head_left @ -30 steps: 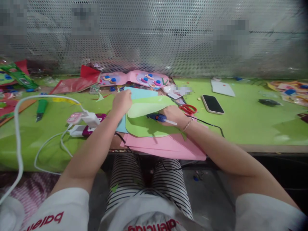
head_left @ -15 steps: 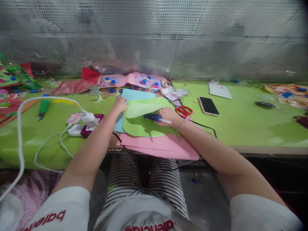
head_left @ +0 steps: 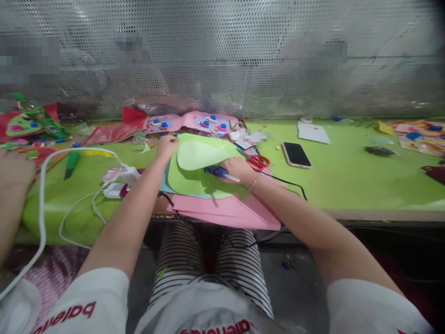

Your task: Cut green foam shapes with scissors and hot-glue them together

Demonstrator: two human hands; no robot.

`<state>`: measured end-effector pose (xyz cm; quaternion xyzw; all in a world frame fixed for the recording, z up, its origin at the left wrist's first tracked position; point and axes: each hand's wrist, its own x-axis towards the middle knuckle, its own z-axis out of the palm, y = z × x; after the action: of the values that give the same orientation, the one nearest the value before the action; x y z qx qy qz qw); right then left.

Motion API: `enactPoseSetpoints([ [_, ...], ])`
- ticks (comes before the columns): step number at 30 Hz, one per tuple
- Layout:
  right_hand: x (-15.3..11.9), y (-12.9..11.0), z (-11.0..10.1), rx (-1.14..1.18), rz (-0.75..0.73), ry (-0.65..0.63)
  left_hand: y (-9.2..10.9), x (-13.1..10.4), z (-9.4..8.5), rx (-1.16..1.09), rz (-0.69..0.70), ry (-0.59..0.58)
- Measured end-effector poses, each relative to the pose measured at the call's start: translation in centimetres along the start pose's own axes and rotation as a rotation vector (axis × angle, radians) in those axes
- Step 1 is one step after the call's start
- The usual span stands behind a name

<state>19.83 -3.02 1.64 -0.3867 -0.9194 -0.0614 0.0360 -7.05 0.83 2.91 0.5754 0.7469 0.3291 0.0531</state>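
My right hand [head_left: 235, 168] is closed around a blue glue gun [head_left: 218, 171] with a white glue stick poking from its back. Its nozzle points left, over a green sheet [head_left: 184, 183]. A paler flap [head_left: 196, 155] of green curls up above the gun. At the upper left corner of that flap, my left hand [head_left: 167, 146] pinches the edge between its fingers. Under the green lies a light blue sheet [head_left: 166, 184], mostly covered. Pink sheets [head_left: 222, 211] stick out toward the table's front edge. Red-handled scissors [head_left: 257, 162] lie just beyond my right wrist.
Another person's arm [head_left: 14, 199] reaches in at the left edge. White cables and plugs [head_left: 116, 190] lie left of my forearm, near a green-handled knife [head_left: 72, 163]. A phone [head_left: 296, 155] rests at right. Decorated pink pieces [head_left: 208, 121] line the perforated metal wall [head_left: 222, 60].
My left hand has shifted a little left, and the pale flap is drawn with it and shows broader. The other person's arm has come into view at the left. My right hand keeps the glue gun.
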Motion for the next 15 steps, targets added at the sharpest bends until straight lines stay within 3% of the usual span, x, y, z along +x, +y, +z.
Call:
enactPoseSetpoints([
  [8, 0.0, 0.1, 0.1, -0.003, 0.01, 0.064, 3.0, 1.0, -2.8, -0.072, 0.198, 0.2],
  [15, 0.1, 0.2, 0.4, 0.012, 0.012, 0.061, 4.4, 2.1, -5.6, -0.089, 0.191, 0.257],
])
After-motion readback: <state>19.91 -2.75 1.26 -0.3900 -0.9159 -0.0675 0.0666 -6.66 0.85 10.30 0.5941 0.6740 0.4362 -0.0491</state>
